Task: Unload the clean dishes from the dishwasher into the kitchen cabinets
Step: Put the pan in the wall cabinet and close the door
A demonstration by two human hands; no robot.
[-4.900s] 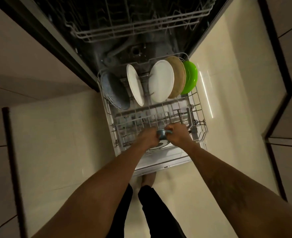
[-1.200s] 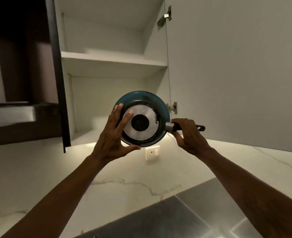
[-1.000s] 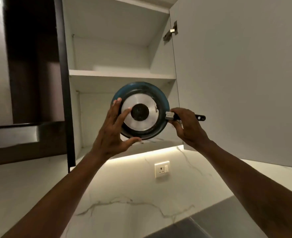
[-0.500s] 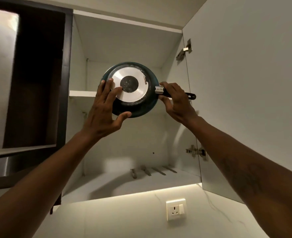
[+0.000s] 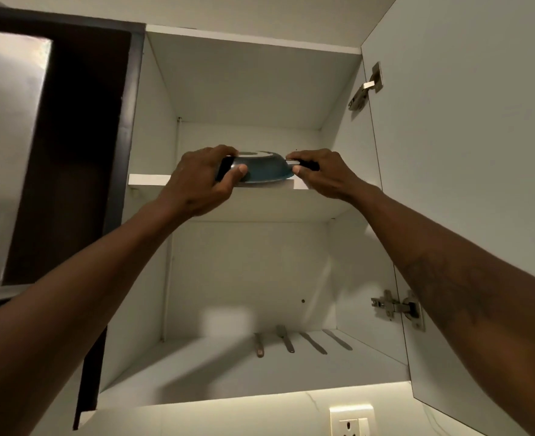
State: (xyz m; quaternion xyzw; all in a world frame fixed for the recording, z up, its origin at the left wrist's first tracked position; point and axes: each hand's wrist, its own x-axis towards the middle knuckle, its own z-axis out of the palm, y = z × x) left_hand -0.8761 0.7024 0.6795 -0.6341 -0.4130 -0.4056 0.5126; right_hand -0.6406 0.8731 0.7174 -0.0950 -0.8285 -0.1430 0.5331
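A small blue frying pan [image 5: 264, 171] is held upside down, its silver base facing up, at the front edge of the cabinet's upper shelf [image 5: 146, 179]. My left hand [image 5: 201, 180] grips the pan's left rim. My right hand [image 5: 323, 176] holds its black handle on the right. The pan seems to touch the shelf edge, but I cannot tell if it rests there. The dishwasher is out of view.
The white wall cabinet's open door [image 5: 467, 184] hangs to the right with two hinges. Several pieces of cutlery [image 5: 291, 341] lie on the lower shelf. A dark panel [image 5: 71, 152] flanks the cabinet on the left. A wall socket [image 5: 351, 420] sits below.
Both hands raised the pan from counter height to the upper shelf and tipped it from facing me to lying flat, base up. My view tilted upward.
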